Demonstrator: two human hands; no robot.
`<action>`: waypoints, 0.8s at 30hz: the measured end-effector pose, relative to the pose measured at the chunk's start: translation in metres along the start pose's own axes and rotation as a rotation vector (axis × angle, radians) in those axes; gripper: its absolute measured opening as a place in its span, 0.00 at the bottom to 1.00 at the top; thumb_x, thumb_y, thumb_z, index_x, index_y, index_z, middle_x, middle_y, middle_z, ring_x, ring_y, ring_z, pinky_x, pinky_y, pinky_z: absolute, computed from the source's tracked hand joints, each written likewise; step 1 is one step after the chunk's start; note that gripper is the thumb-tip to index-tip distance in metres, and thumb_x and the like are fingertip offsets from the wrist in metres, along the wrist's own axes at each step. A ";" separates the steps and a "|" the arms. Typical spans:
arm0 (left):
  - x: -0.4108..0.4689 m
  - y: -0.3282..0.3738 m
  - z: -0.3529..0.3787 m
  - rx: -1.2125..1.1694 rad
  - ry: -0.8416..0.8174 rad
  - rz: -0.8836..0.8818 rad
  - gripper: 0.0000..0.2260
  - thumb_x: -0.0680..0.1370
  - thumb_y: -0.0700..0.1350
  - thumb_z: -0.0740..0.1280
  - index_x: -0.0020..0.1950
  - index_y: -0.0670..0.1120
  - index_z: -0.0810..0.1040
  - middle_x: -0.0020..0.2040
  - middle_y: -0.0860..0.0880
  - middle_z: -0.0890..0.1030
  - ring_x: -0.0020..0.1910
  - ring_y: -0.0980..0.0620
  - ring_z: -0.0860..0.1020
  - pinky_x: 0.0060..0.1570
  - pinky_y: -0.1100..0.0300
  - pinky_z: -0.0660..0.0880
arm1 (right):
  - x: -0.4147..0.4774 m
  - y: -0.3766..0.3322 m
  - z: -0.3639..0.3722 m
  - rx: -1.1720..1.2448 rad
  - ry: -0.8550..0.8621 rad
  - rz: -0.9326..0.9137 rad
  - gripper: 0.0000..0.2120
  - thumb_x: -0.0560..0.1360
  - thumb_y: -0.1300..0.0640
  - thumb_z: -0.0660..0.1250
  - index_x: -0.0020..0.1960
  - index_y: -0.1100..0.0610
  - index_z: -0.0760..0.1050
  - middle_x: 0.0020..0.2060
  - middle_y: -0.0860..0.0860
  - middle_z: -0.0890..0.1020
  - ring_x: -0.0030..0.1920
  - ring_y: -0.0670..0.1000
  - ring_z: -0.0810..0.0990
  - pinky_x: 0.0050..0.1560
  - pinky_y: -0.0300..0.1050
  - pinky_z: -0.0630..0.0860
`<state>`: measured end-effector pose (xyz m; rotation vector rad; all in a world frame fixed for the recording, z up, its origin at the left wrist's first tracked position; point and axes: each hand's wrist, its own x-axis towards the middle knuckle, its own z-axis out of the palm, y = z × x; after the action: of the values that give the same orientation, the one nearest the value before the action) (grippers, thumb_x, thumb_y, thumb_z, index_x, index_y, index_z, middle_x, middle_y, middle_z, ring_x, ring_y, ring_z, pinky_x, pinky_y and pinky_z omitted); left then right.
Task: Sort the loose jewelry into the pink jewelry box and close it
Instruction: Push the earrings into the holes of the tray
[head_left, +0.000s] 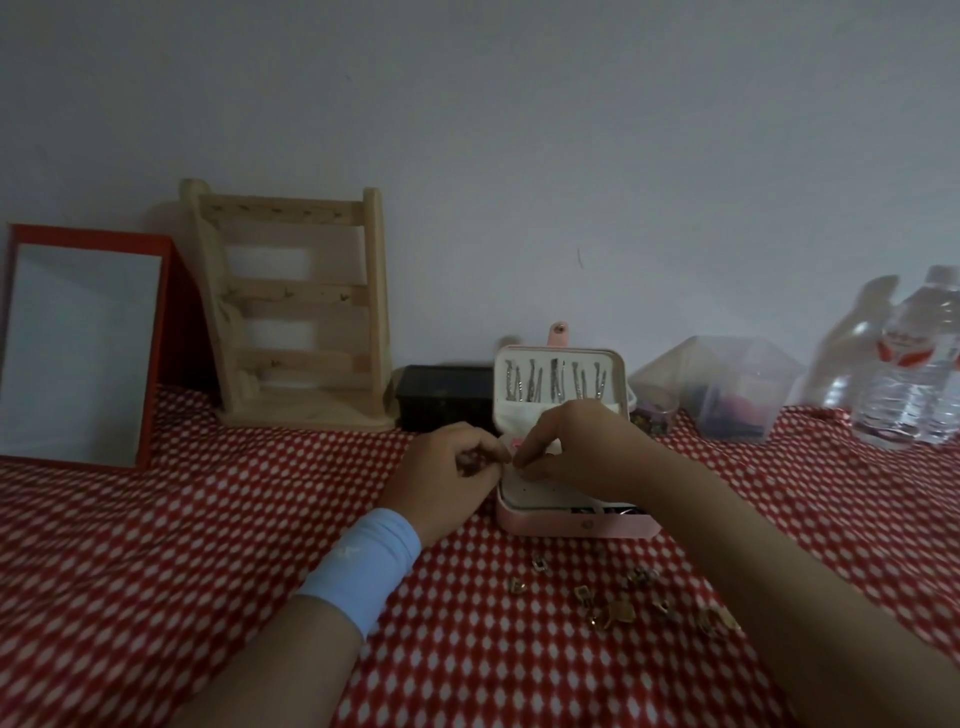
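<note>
jewelry box (571, 526) open, hands (451, 470) (587, 448) curled at it

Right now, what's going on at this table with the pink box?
A person is sorting jewelry into an open pink jewelry box on a red-and-white cloth. The left hand and right hand meet over the box's white insert, fingers curled; anything they hold is too small to see. Silver pieces line the raised lid. Gold pieces lie loose on the cloth before the box, so sorting isn't finished.
</note>
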<state>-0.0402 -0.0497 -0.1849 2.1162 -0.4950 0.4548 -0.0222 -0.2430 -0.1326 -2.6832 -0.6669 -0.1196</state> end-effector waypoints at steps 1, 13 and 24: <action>0.000 0.000 0.000 0.004 -0.011 0.005 0.07 0.75 0.41 0.71 0.47 0.53 0.83 0.48 0.59 0.81 0.48 0.65 0.78 0.50 0.72 0.74 | 0.000 -0.001 0.000 -0.026 -0.010 -0.009 0.06 0.75 0.50 0.73 0.51 0.42 0.86 0.48 0.39 0.82 0.51 0.44 0.78 0.59 0.42 0.76; -0.001 0.000 0.007 0.222 -0.058 0.108 0.09 0.79 0.50 0.67 0.56 0.54 0.83 0.48 0.59 0.75 0.47 0.62 0.75 0.49 0.67 0.74 | -0.009 0.000 -0.006 0.024 0.035 -0.011 0.15 0.79 0.57 0.69 0.65 0.48 0.79 0.51 0.45 0.86 0.48 0.42 0.78 0.60 0.42 0.76; -0.004 0.025 -0.005 0.377 0.009 0.223 0.10 0.79 0.50 0.65 0.60 0.54 0.76 0.51 0.59 0.75 0.45 0.62 0.75 0.44 0.66 0.76 | -0.045 0.008 -0.033 0.051 0.102 0.022 0.08 0.78 0.58 0.71 0.53 0.46 0.84 0.43 0.33 0.78 0.37 0.25 0.73 0.40 0.19 0.67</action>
<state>-0.0565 -0.0581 -0.1676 2.4271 -0.6874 0.7323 -0.0578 -0.2811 -0.1126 -2.6149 -0.6007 -0.2291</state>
